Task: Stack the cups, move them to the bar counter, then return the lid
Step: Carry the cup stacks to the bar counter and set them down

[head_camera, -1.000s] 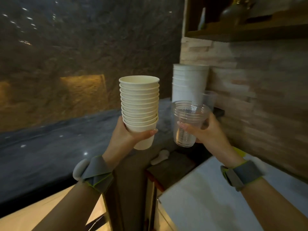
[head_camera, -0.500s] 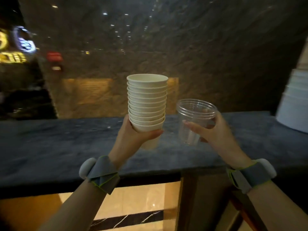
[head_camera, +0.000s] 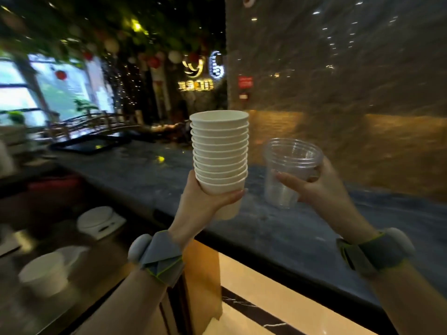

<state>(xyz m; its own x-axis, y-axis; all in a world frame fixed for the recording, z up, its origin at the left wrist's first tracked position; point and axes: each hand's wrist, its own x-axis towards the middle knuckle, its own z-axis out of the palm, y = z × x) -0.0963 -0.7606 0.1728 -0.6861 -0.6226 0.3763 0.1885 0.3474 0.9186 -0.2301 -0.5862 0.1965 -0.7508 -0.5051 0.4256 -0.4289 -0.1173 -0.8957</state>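
Left hand (head_camera: 205, 204) clamped on paper cups (head_camera: 220, 151), right hand (head_camera: 314, 187) on clear cups (head_camera: 289, 170); both stacks held above counter (head_camera: 278, 228), apart. Counter bare beneath; near edge below wrists; tray (head_camera: 89, 145) at far end.

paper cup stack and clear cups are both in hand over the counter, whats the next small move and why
Probably lower the paper cup stack in the left hand onto the bar counter. Both it and the clear cups in the right hand are held above that dark surface, which looks bare right below them.
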